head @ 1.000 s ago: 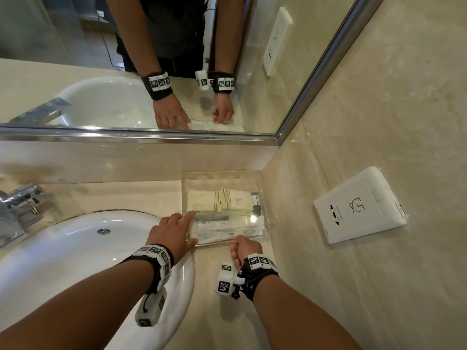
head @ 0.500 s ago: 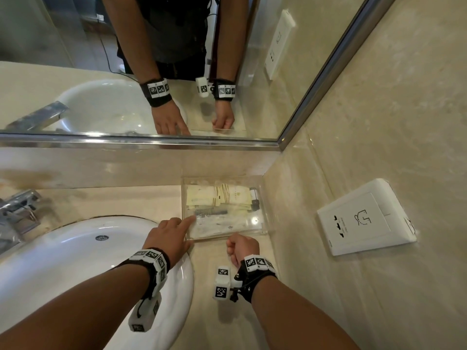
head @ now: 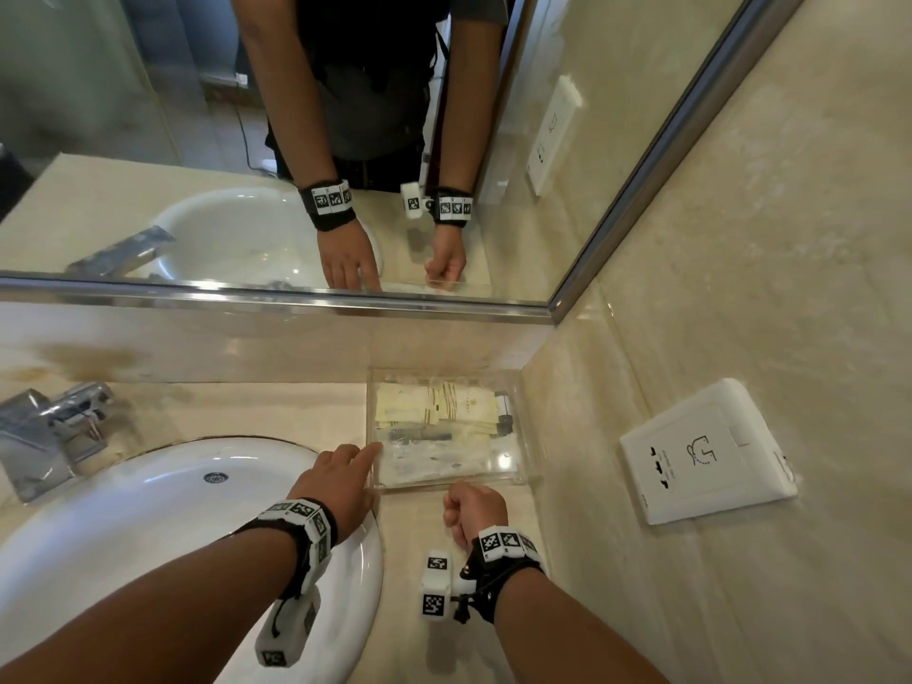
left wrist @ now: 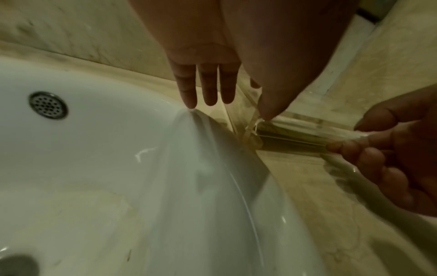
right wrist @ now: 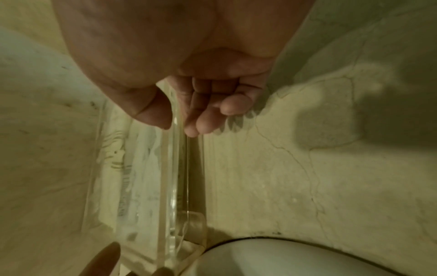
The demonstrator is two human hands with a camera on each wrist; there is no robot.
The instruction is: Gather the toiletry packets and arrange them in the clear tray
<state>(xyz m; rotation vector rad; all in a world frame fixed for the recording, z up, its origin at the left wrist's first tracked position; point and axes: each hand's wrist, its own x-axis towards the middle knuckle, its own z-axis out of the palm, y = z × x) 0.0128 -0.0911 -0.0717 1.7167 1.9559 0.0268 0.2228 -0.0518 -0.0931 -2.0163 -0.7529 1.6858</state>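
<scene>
The clear tray [head: 526, 390] sits on the counter in the corner by the right wall. Cream packets [head: 444, 412] lie across its back and white packets [head: 434, 464] across its front. My left hand [head: 340, 481] lies beside it with straight fingers; the forefinger touches the tray's left wall and the thumb its near left corner [left wrist: 254, 128]. My right hand [head: 474, 506] pinches the tray's near wall [right wrist: 179, 177] between thumb and curled fingers [right wrist: 201, 123]. The left wrist view shows that right hand [left wrist: 390, 149] from the side.
A white sink basin [head: 148, 535] lies under my left wrist, with a chrome faucet [head: 49, 436] at the far left. A mirror [head: 296, 140] runs above the counter's back. A white wall socket [head: 705, 451] is on the right wall, close to the tray.
My right thumb has moved from inside the tray to its near wall, and the fingers have curled. The tray appears to sit a little closer to the back wall. The left hand keeps its place.
</scene>
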